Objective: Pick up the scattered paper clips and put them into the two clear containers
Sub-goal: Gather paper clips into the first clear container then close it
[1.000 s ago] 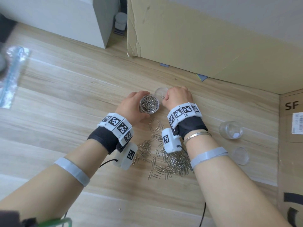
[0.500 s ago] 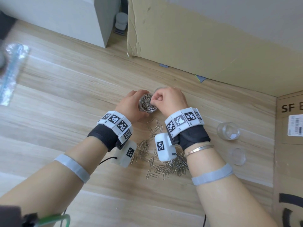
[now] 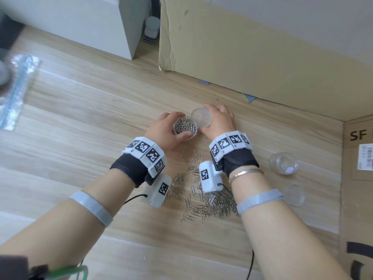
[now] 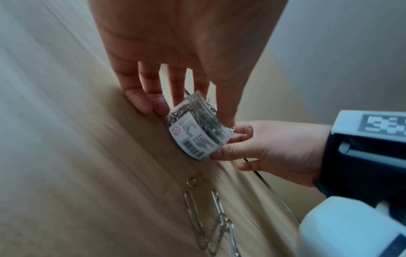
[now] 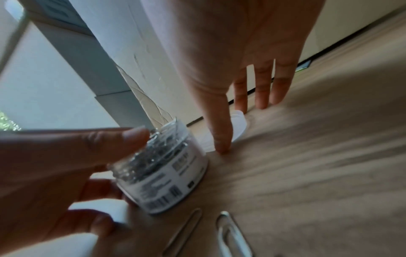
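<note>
My left hand grips a clear container packed with silver paper clips; it stands on the wooden floor. Its white barcode label shows in the left wrist view. Just to its right, my right hand pinches a round clear lid between thumb and fingers. In the right wrist view the thumb presses the lid's near edge against the floor. Many loose paper clips lie scattered between my wrists. A second clear container stands open at the right, apart from both hands.
A second clear lid lies near the open container. A cardboard sheet leans along the back, a cardboard box borders the right, a white cabinet stands at the back left, and a plastic bag lies far left.
My right hand was over the filled container's mouth half a second ago; it has moved back to the right and taken hold of the lid. The left hand has kept hold of the container.
</note>
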`<state>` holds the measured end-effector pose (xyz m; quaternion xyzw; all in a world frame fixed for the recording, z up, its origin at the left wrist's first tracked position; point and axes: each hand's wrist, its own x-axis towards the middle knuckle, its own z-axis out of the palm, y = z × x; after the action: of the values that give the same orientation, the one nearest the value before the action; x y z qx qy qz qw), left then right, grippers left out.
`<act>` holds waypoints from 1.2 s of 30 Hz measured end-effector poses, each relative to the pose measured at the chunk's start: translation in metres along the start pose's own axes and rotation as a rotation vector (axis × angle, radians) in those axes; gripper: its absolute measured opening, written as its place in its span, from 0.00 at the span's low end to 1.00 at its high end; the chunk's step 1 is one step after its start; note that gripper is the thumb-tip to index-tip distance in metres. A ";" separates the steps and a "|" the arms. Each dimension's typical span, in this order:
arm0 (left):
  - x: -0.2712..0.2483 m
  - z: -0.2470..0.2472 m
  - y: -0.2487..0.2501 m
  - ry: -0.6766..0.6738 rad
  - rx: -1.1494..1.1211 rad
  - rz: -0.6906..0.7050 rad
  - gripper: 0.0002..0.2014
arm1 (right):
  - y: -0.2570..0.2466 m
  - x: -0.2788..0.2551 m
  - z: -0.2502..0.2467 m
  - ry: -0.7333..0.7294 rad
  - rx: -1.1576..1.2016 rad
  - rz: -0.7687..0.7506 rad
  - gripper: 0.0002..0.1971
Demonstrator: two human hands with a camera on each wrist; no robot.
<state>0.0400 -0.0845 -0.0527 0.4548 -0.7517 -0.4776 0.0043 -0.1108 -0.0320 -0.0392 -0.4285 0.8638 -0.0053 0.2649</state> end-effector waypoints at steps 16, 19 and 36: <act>0.000 -0.001 -0.003 -0.001 0.078 0.056 0.36 | -0.013 -0.030 -0.022 -0.105 0.051 -0.176 0.33; -0.001 0.002 -0.001 0.043 0.057 0.089 0.35 | -0.019 -0.034 -0.023 -0.117 0.110 -0.190 0.36; -0.004 -0.003 0.016 -0.037 -0.116 0.121 0.32 | -0.010 -0.039 -0.041 -0.130 0.100 -0.264 0.33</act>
<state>0.0329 -0.0816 -0.0378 0.3984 -0.7489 -0.5276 0.0458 -0.1032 -0.0185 0.0157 -0.5240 0.7798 -0.0552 0.3380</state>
